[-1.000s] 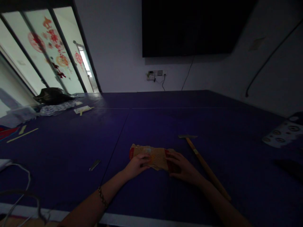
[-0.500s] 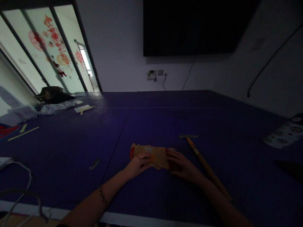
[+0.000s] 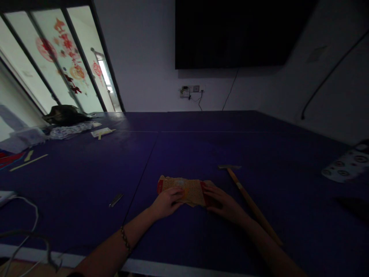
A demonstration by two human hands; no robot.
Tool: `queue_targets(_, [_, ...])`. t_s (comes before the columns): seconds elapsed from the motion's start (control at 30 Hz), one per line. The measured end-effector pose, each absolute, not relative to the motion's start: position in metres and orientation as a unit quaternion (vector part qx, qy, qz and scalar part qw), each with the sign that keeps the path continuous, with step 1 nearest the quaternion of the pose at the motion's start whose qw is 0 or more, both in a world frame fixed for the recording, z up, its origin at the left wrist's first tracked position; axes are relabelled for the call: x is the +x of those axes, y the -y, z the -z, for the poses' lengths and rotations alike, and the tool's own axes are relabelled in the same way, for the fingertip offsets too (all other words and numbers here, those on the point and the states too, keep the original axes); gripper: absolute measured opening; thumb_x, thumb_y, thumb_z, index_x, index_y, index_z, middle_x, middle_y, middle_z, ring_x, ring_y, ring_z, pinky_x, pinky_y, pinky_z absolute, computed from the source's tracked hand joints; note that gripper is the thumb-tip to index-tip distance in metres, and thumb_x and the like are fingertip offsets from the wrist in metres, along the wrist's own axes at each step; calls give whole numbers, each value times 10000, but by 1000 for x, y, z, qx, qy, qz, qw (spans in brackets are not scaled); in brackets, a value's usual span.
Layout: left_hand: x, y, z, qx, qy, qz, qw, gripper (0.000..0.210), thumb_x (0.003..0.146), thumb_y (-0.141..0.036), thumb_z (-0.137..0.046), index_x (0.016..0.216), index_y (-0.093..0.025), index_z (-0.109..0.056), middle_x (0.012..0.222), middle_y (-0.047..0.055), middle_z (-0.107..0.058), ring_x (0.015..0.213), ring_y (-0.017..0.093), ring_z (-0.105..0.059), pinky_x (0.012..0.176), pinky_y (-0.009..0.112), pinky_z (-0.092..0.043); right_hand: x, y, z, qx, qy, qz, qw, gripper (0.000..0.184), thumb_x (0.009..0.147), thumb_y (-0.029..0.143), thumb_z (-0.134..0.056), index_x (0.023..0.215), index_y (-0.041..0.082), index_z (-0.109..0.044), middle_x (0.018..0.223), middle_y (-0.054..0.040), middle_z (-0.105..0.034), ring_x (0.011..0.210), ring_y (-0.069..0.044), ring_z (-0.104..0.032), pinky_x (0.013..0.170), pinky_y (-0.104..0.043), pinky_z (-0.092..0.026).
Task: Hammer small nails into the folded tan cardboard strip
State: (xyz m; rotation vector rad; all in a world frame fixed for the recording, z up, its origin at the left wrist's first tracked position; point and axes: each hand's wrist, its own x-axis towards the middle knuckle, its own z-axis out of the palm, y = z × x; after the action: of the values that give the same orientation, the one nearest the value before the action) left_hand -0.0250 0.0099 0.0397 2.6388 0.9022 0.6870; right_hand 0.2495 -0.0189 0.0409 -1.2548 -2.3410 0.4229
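Nothing moved: left grip (image 3: 166, 201), right grip (image 3: 225, 204) curl loosely on packet (image 3: 193, 191).

Open tabletop (image 3: 187, 150) lies beyond the packet (image 3: 193, 191), while the hammer (image 3: 249, 199) bars the way rightward.

A person's left hand (image 3: 167, 202) and right hand (image 3: 224, 204) rest on a crumpled brown-and-red packet (image 3: 194, 190) atop a dark blue table (image 3: 184, 154), a wooden-handled hammer (image 3: 248, 198) lying to the right, thin metal pieces (image 3: 116, 200) to the left, and a black screen (image 3: 242, 34) on the wall beyond.
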Motion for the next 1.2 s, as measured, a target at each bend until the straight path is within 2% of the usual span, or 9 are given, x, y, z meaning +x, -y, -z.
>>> queue_targets(0.3, [-24, -8, -48, 899, -324, -231, 181, 296, 816, -307, -466, 1031, -162, -606, 1166, 94, -551, 1102, 179, -495, 934, 313, -420, 250, 19, -44, -452, 845, -171, 230, 491, 755, 381, -572, 1208, 217, -479, 1286, -105, -481, 1207, -245, -394, 1005, -458, -329])
queue_targets(0.4, [-23, -7, -48, 898, -322, -237, 183, 293, 819, -320, -464, 1027, -174, -609, 1149, 83, -564, 1110, 186, -480, 943, 336, -405, 250, 19, -43, -447, 847, -163, 237, 451, 766, 366, -561, 1192, 233, -493, 1277, -96, -491, 1199, -244, -405, 995, -460, -342])
queue_targets(0.57, [-23, -6, -47, 902, -342, -228, 131, 291, 796, -378, -497, 1009, -221, -618, 1116, 56, -593, 1133, 246, -404, 948, 472, -342, 256, 17, -42, -462, 837, -112, 270, 362, 790, 322, -526, 1142, 239, -525, 1248, -89, -514, 1176, -239, -431, 964, -456, -383])
queue_targets(0.7, [-27, -10, -59, 919, -323, -212, 81, 343, 812, -397, -467, 1072, -206, -582, 1160, 67, -572, 1120, 241, -416, 939, 457, -351, 263, 15, -44, -498, 798, -75, 331, 279, 810, 317, -477, 1042, 197, -575, 1143, -119, -583, 1077, -248, -518, 907, -454, -435])
queue_targets(0.8, [-39, -11, -74, 929, -312, -194, 44, 331, 839, -347, -429, 1103, -195, -558, 1139, 70, -588, 1083, 212, -474, 942, 420, -369, 266, 15, -47, -508, 776, -63, 368, 254, 815, 321, -453, 1000, 204, -582, 1092, -111, -613, 1028, -248, -555, 873, -449, -463])
queue_targets(0.93, [-67, 5, -82, 893, -395, -216, 11, 301, 857, -273, -377, 1059, -173, -576, 1102, 68, -611, 1090, 182, -500, 942, 359, -408, 264, 18, -48, -531, 756, -59, 377, 272, 815, 324, -433, 1028, 216, -563, 1057, -102, -637, 999, -253, -579, 851, -458, -478])
queue_targets(1.1, [-124, 40, -59, 838, -516, -164, -65, 330, 837, -283, -376, 1087, -195, -572, 1178, 70, -574, 1170, 226, -448, 989, 438, -353, 260, 18, -47, -542, 754, -58, 367, 271, 812, 333, -417, 991, 208, -577, 1008, -107, -662, 947, -258, -608, 821, -448, -499])
queue_targets(1.2, [-157, 53, -45, 784, -600, -137, -79, 392, 834, -320, -362, 1184, -209, -501, 1246, 70, -521, 1216, 253, -393, 984, 502, -322, 259, 18, -46, -547, 751, -63, 365, 271, 804, 338, -413, 964, 213, -592, 975, -102, -675, 910, -266, -623, 791, -451, -513])
